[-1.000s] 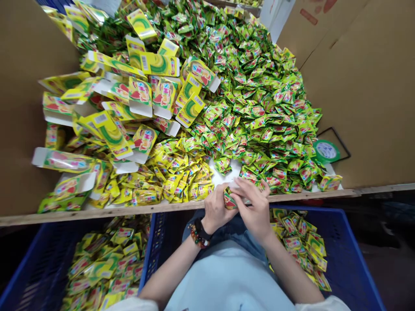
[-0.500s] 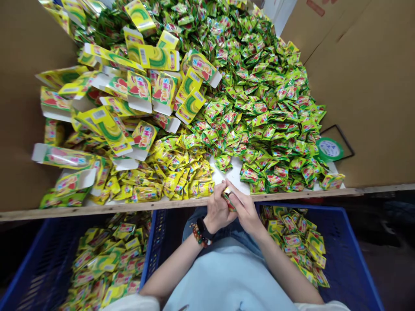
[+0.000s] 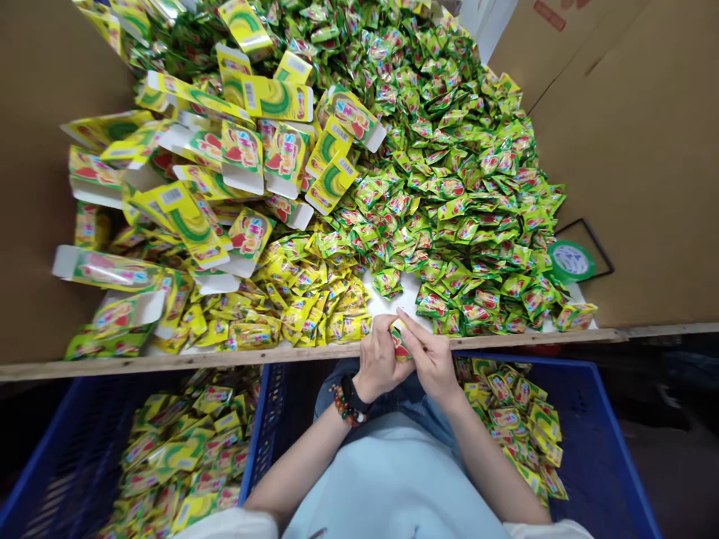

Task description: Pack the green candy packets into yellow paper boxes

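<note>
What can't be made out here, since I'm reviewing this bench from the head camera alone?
Head view:
- The small printed item: the left hand and the right hand cover most of it, so its form is unclear.
- The green sachets: their print is too small to read.
- The left blue crate: the lower edge cuts it off, and sachets hide its bottom.

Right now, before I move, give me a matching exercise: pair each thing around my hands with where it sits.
Things:
1. beaded bracelet
2. small printed carton
3. green-rimmed disc
4. blue plastic crate

Places:
A. right of the heaped green packets
B. below the wooden edge, on the right
C. on the left wrist
D. between the left hand and right hand

Pairs: 1-C, 2-D, 3-A, 4-B
</note>
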Demonstrator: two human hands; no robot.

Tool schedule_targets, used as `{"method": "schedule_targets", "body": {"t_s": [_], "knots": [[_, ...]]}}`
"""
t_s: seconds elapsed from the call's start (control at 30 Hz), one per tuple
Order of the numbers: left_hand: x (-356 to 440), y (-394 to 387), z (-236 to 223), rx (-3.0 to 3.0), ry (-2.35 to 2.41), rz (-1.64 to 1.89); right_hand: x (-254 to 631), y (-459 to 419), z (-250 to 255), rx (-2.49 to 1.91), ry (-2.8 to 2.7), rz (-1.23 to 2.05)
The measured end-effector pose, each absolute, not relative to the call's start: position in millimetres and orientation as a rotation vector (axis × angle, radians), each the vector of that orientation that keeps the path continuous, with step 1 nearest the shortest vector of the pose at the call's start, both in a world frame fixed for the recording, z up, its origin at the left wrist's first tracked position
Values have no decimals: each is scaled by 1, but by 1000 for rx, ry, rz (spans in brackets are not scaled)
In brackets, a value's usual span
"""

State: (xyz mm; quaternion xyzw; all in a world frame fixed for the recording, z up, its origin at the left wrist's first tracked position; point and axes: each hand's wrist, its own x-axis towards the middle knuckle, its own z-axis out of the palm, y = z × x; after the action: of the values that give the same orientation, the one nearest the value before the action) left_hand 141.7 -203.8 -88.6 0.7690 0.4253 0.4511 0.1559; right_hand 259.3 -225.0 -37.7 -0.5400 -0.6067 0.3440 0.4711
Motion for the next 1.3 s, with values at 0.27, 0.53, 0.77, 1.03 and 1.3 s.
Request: {"method": "schedule_targets", "body": {"t_s": [0.27, 0.53, 0.77, 1.03, 1.3], "knots": [[140, -205, -97, 2171, 1216, 1325, 262, -226, -47, -1196, -1790, 674], [122, -197, -55, 1679, 1002, 790, 270, -238, -44, -1281, -1234, 825], [121, -207, -41, 1274, 828, 636, 269, -241, -31, -1157, -1026, 1065], [128, -207, -37, 1406, 812, 631, 287, -243, -21, -1229, -1254, 885], [79, -178, -42, 1855, 1501, 956, 407, -293, -19, -2141, -1573, 371]]}}
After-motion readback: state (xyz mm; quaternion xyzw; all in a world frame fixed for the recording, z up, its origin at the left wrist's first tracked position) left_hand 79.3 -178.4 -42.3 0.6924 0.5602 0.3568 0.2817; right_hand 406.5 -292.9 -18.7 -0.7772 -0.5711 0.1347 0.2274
